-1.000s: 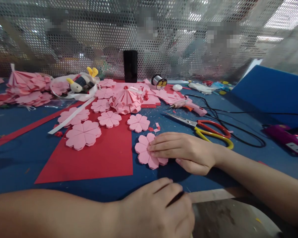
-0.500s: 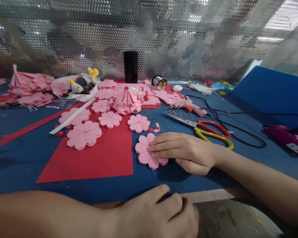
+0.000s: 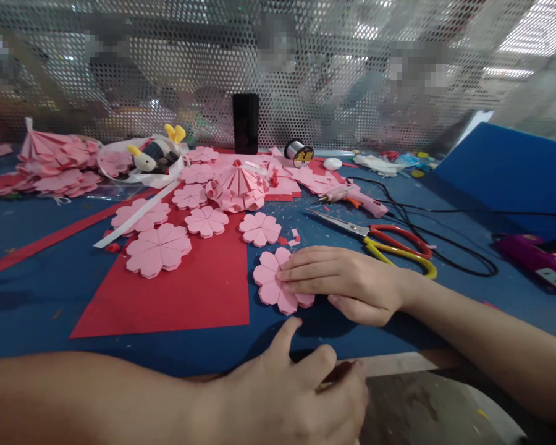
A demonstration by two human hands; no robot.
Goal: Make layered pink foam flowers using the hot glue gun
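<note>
the left hand [image 3: 301, 395] and right hand [image 3: 359, 284] are bare, slender-fingered, and behind these hands the forearms [image 3: 482, 337] are bare too.

My blue table [image 3: 37, 321] carries a red sheet [image 3: 189, 303] left of centre, a pink paper flower [image 3: 269, 281] mid-frame, scissors [image 3: 363, 232] and a glue gun [image 3: 359, 199] right of centre, and a purple device [image 3: 524, 254] at far right.

Your table [image 3: 28, 327] is blue, the flower [image 3: 269, 281] nearest its front edge pink, your scissors [image 3: 364, 230] red- and yellow-handled, the back-edge screen [image 3: 189, 80] hole-dotted grey.
</note>
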